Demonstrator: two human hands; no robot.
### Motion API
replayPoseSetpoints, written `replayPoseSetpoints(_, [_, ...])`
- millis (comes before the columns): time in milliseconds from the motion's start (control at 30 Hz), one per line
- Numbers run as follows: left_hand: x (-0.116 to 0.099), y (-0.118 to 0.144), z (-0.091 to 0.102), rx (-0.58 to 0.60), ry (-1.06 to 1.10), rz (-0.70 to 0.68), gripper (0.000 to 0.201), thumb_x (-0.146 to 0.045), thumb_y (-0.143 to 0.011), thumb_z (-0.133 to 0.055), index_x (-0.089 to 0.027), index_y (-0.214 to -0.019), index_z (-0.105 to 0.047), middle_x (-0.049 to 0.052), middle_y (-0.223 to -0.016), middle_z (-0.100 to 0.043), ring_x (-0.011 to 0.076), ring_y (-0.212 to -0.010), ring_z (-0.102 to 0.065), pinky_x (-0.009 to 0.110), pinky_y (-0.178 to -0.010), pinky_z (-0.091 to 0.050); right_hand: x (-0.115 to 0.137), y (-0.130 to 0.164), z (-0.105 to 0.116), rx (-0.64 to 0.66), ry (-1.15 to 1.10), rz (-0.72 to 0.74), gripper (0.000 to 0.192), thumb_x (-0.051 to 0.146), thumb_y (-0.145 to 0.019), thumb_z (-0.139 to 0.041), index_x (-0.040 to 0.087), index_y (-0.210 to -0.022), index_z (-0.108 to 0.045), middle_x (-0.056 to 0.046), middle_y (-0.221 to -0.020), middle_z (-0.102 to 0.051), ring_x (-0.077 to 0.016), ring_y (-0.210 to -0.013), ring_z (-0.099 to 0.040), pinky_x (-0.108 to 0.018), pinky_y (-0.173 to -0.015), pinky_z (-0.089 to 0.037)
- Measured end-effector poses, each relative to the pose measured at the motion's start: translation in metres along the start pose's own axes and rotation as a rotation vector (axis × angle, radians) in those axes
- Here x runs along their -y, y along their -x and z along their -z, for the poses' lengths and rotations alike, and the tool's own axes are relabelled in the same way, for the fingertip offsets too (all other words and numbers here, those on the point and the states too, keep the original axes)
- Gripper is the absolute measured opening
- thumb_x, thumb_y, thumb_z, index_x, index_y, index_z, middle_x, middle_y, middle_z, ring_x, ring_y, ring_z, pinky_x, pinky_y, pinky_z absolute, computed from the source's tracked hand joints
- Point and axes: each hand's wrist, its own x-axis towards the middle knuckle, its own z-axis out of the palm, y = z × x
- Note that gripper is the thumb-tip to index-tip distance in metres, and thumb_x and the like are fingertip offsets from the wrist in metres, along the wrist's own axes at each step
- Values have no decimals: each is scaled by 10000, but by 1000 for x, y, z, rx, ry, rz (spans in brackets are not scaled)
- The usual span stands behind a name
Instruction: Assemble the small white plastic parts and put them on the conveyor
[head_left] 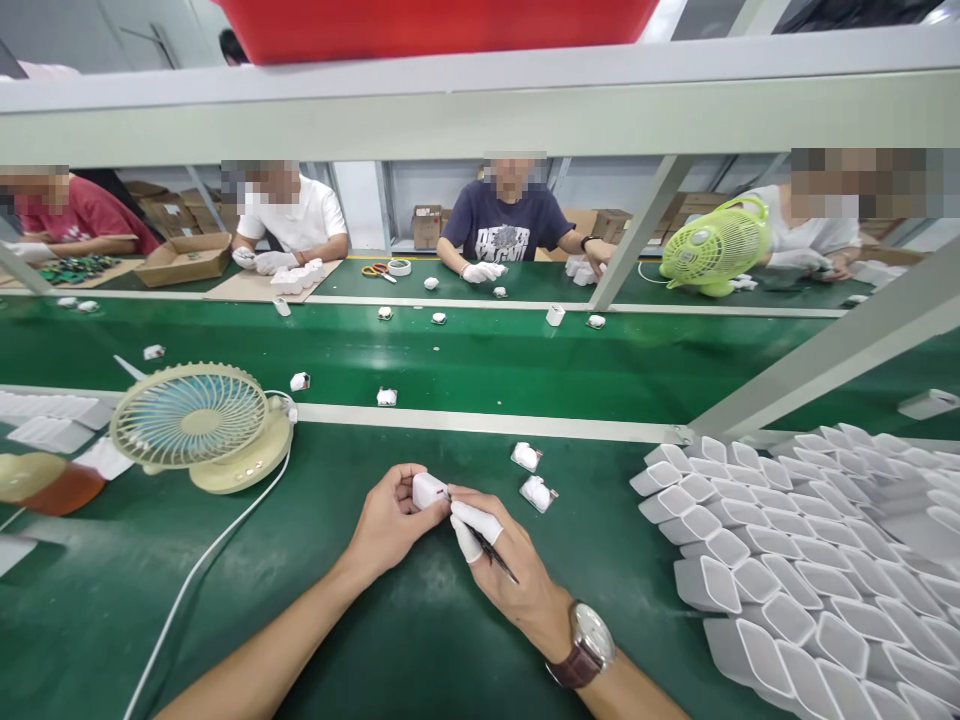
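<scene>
My left hand (390, 522) is closed around a small white plastic casing (429, 489), with the thumb along its near side. A dark slot or mark shows on the casing's right end. In my right hand (525, 585) is a pair of slim black tweezers (498, 562), gripped between fingers that wear white finger cots. The tweezers' tip meets the right end of the casing; the exact contact is partly covered by my fingers. Just beyond my right hand lie two white parts, a farther one (526, 456) and a nearer one (538, 493), each with a bit of board showing.
Many white open sleeves (780, 610) stand packed at the right. A cream fan (202, 425) and its cable (199, 570) occupy the left. Past a pale rail (480, 423), a green conveyor belt (495, 365) carries scattered white parts; several co-workers sit opposite. A slanting post (810, 350) rises at right.
</scene>
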Motion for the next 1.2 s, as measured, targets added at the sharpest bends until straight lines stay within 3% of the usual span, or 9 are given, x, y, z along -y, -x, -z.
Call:
replayPoseSetpoints(400, [-2,-2,1,42,57,65,506,-333,-634,-928,-172,-1021,-644,54,-900,-748,193,-810,-722,322,-761,-608,0,1,0,-12,2,9,502,42,-990,-502,275,-1435,-520,-126,-1352,-653,-256,-1303,-625,-436,-1028,-596])
replayPoseSetpoints(900, [-1,6,-2,-58,-172,-72,476,-319,-726,-862,-187,-1098,-596,58,-984,-724,181,-838,-705,282,-733,-569,5,0,6,85,137,46,625,3,-920,-478,229,-1500,-428,-169,-1360,-622,-302,-1360,-567,-477,-1025,-596])
replayPoseSetpoints(1200, [-9,3,-4,32,47,47,465,-364,-704,-879,-165,-1015,-595,28,-854,-705,150,-733,-670,247,-612,-546,4,-5,0,-107,87,48,466,20,-967,-535,233,-1381,-541,-145,-1301,-679,-241,-1211,-683,-393,-954,-627])
